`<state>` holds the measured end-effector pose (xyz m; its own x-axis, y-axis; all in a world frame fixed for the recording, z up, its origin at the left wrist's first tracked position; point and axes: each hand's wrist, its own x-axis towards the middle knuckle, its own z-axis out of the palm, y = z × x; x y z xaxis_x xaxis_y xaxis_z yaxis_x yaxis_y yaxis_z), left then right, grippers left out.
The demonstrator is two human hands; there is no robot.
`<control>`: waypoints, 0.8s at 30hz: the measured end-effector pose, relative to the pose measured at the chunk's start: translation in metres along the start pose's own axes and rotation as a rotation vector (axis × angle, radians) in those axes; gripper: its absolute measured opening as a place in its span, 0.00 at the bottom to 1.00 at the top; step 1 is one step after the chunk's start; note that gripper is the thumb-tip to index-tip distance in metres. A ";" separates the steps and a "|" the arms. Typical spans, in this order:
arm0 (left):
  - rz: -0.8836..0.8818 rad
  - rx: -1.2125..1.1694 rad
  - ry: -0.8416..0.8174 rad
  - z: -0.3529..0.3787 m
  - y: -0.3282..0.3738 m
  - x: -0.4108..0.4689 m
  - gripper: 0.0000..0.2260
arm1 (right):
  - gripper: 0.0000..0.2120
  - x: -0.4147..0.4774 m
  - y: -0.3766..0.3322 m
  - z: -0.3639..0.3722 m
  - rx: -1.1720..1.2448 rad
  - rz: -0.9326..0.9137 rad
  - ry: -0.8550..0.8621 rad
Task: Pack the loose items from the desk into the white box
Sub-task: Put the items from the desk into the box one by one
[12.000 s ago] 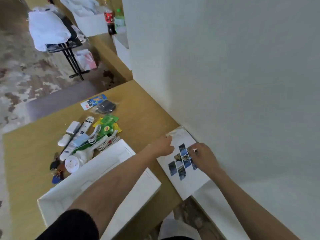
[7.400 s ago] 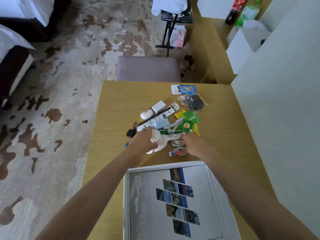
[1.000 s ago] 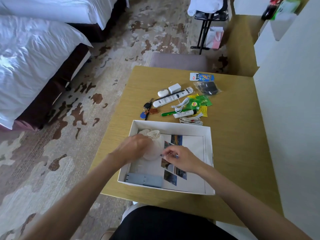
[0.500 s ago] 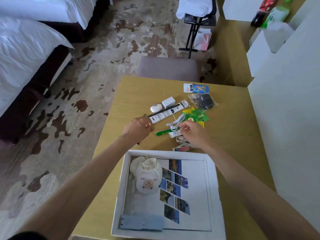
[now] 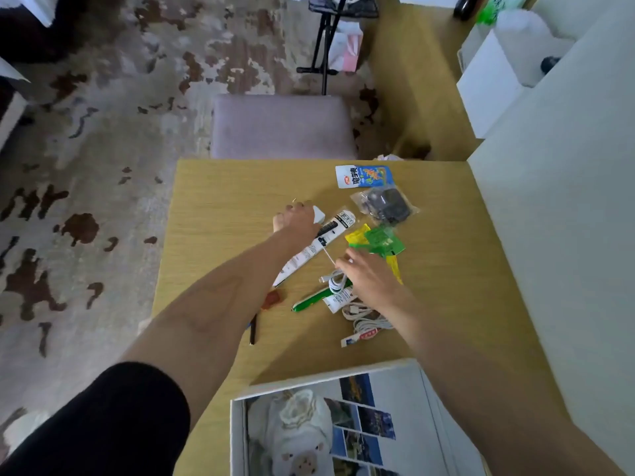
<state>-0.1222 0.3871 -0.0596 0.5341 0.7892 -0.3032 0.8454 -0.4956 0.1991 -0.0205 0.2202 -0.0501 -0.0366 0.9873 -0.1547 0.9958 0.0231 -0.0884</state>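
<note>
The tabletop point(image 5: 223, 207) still carries most of the clutter. The white box point(image 5: 238, 441) sits at its near edge, holding only the plush pig point(image 5: 295, 438), so by my reckoning the packing has barely begun. Half a second back both hands hovered closer in; now my left hand point(image 5: 297, 218) has reached further out, its fingers curled round the white adapter point(image 5: 319, 214). My right hand point(image 5: 369, 274) has dropped onto the heap, its fingers pinching the coiled white cable point(image 5: 336, 282). I judge these two pieces go into the box next.
</note>
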 end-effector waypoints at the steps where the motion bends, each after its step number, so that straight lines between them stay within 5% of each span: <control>1: -0.003 0.001 0.009 0.005 0.000 0.005 0.24 | 0.20 -0.001 0.001 -0.001 0.013 0.005 0.017; 6: -0.021 -0.074 0.084 0.011 -0.007 0.011 0.25 | 0.11 -0.012 0.019 -0.017 0.228 0.174 0.203; 9: 0.005 -0.192 0.159 -0.001 -0.009 -0.006 0.23 | 0.05 -0.031 0.028 -0.031 0.631 0.348 0.315; 12: 0.046 -0.402 0.250 -0.024 -0.005 -0.040 0.21 | 0.10 -0.059 0.034 -0.046 0.961 0.433 0.358; 18: 0.036 -1.341 0.057 -0.050 0.021 -0.142 0.16 | 0.07 -0.115 0.032 -0.062 1.715 0.371 0.339; 24: -0.093 -1.390 -0.023 -0.029 0.044 -0.254 0.14 | 0.15 -0.167 0.012 -0.082 2.326 0.289 0.109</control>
<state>-0.2206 0.1750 0.0529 0.4883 0.7861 -0.3789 0.1849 0.3312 0.9253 0.0046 0.0688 0.0555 0.1154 0.9346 -0.3363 -0.7533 -0.1384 -0.6430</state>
